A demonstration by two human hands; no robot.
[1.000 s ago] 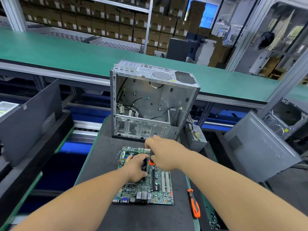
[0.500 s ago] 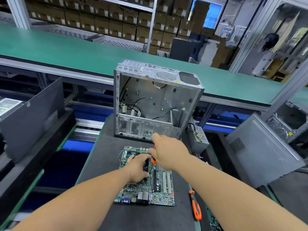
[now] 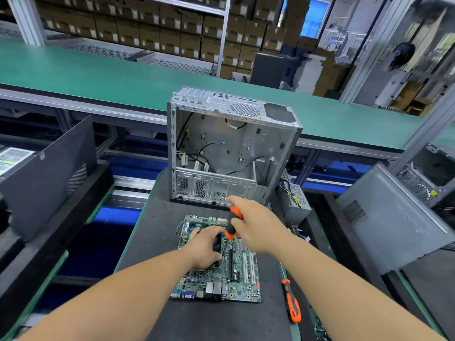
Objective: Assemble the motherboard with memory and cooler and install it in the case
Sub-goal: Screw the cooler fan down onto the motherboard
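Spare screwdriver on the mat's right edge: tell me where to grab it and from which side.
Grip the spare screwdriver round its orange-and-black handle, coming from above. It lies flat beside the motherboard, with the handle toward you and nothing on top of it.

green motherboard [image 3: 242, 279], orange-and-black screwdriver [image 3: 231, 226], silver case [image 3: 229, 148], seemingly black cooler [image 3: 217, 242], green conveyor [image 3: 98, 77].

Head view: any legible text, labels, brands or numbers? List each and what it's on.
None can be read.
Cardboard boxes on the shelves: white labels, too small to read.
Sheet at the left edge: printed, blurred.
Motherboard: markings too fine to read.
Case: a small yellow sticker on top, unreadable.
Grey panel at right: no text visible.
Both screwdrivers, one in the right hand, the other on the mat: no marking legible.
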